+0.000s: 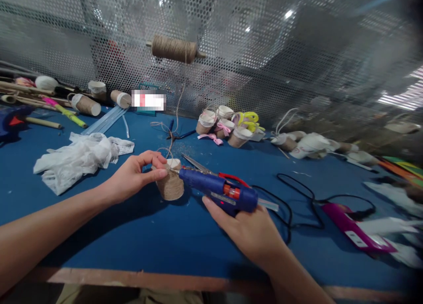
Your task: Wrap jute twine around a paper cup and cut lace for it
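Nothing legible tbh: the white label [354, 239] on the magenta case [340, 220] is too blurry, and the back patch [148, 100] is pixelated.

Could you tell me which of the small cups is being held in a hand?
The twine-wrapped cup in the left hand; the others sit farther back.

Blue worktop [165, 238], pale wooden edge strip [132, 277] on the side farthest from the screen. Perforated metal screen [264, 66] stands along the worktop's back, grey and see-through. Light glints [289, 14] high on the screen. Bright slatted patch [403, 97] past the screen's right end, blurred.
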Action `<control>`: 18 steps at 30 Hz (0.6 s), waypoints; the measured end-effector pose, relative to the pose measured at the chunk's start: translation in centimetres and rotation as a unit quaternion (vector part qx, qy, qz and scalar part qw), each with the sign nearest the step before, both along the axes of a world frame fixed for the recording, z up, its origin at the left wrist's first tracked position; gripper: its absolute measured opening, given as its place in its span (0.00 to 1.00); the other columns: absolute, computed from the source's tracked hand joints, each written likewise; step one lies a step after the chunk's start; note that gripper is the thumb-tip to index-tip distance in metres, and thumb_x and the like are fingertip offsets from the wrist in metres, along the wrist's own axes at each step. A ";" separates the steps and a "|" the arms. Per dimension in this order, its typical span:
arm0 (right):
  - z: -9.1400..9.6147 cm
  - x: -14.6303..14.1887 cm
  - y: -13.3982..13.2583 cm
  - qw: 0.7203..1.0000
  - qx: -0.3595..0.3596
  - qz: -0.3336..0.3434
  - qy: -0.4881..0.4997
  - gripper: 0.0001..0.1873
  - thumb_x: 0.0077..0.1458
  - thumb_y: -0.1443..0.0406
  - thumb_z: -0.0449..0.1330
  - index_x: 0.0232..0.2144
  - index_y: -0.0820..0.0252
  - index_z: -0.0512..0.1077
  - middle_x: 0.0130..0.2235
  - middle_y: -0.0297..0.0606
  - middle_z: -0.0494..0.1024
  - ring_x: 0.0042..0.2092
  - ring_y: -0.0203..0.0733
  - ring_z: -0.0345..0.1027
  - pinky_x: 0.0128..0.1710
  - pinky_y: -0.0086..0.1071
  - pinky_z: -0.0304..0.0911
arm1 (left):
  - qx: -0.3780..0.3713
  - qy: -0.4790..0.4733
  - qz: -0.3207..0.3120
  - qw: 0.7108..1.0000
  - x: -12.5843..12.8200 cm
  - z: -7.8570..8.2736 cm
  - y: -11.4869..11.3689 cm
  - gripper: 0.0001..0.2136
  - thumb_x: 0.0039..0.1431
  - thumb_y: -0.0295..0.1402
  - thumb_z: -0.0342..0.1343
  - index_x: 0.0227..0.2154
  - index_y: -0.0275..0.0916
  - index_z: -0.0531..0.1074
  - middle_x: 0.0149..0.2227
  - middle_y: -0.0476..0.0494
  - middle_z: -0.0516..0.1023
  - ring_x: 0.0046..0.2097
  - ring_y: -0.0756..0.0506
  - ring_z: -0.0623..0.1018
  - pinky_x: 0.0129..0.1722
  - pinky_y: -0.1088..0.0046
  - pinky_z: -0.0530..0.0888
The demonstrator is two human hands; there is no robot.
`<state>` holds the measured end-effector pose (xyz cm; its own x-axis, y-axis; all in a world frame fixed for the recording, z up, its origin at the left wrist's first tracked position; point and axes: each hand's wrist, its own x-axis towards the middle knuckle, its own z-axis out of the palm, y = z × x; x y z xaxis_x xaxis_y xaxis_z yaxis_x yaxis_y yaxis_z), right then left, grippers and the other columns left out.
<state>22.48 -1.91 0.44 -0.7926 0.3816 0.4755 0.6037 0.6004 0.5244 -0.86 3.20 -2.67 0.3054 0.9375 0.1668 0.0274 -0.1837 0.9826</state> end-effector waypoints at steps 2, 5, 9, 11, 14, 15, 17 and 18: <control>0.0 0.1 0.0 1.000 0.001 -0.003 -0.001 0.19 0.50 0.76 0.50 0.30 0.55 0.79 0.21 0.37 0.77 0.26 0.45 0.71 0.27 0.34 0.65 | 0.004 0.002 0.000 1.000 0.0 0.0 0.0 0.07 0.49 0.32 0.58 0.22 0.37 0.67 0.39 0.43 0.70 0.53 0.42 0.65 0.55 0.61 0.57; 0.1 0.6 0.1 0.999 -0.033 -0.024 0.005 0.19 0.50 0.76 0.51 0.33 0.54 0.78 0.17 0.35 0.74 0.23 0.41 0.69 0.25 0.31 0.63 | 0.006 0.000 -0.001 1.000 0.0 0.0 0.0 0.07 0.49 0.32 0.58 0.22 0.37 0.66 0.39 0.44 0.69 0.51 0.42 0.66 0.54 0.61 0.57; 0.5 0.9 0.0 0.995 -0.084 -0.041 0.032 0.16 0.52 0.73 0.52 0.34 0.55 0.78 0.17 0.34 0.74 0.23 0.39 0.69 0.25 0.29 0.63 | -0.003 -0.011 -0.001 1.000 0.0 0.1 -0.1 0.07 0.49 0.32 0.58 0.22 0.37 0.66 0.39 0.44 0.69 0.50 0.43 0.67 0.53 0.62 0.58; 0.5 0.8 -0.1 0.994 -0.097 -0.035 0.046 0.15 0.53 0.72 0.52 0.34 0.55 0.78 0.18 0.35 0.74 0.25 0.40 0.70 0.26 0.30 0.64 | -0.006 -0.013 0.001 1.000 0.0 0.1 0.0 0.07 0.48 0.32 0.58 0.22 0.37 0.66 0.38 0.44 0.69 0.50 0.43 0.66 0.53 0.62 0.58; 0.3 0.4 -0.2 0.987 -0.135 -0.028 0.086 0.14 0.54 0.70 0.52 0.33 0.53 0.77 0.22 0.36 0.77 0.29 0.42 0.72 0.30 0.33 0.66 | -0.005 -0.014 0.003 1.000 0.1 0.1 0.0 0.07 0.48 0.32 0.59 0.22 0.37 0.67 0.38 0.44 0.70 0.51 0.43 0.66 0.53 0.64 0.58; 0.2 0.2 -0.2 0.982 -0.150 -0.030 0.108 0.14 0.54 0.69 0.52 0.33 0.52 0.78 0.23 0.37 0.77 0.30 0.43 0.72 0.32 0.34 0.66 | -0.005 -0.014 0.003 1.000 0.1 0.1 0.0 0.07 0.48 0.32 0.59 0.22 0.37 0.67 0.38 0.44 0.70 0.50 0.43 0.67 0.53 0.64 0.59; 0.1 0.0 -0.2 0.972 -0.180 -0.039 0.148 0.14 0.54 0.68 0.52 0.32 0.52 0.78 0.24 0.37 0.78 0.32 0.44 0.73 0.33 0.35 0.66 | -0.007 -0.015 0.004 1.000 0.1 0.2 0.0 0.08 0.47 0.33 0.60 0.21 0.37 0.68 0.38 0.44 0.70 0.49 0.43 0.67 0.52 0.64 0.60; 0.2 -0.1 -0.2 0.967 -0.196 -0.045 0.159 0.14 0.55 0.68 0.51 0.32 0.52 0.78 0.24 0.37 0.78 0.32 0.45 0.73 0.33 0.35 0.67 | -0.008 -0.014 0.005 1.000 0.1 0.2 0.0 0.08 0.47 0.34 0.60 0.21 0.37 0.68 0.38 0.45 0.70 0.48 0.43 0.68 0.52 0.64 0.60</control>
<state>22.42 -2.08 0.62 -0.5854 0.6417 0.4956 0.7557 0.6532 0.0469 -0.73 3.15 -2.47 0.2922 0.9427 0.1612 0.0006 -0.1687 0.9857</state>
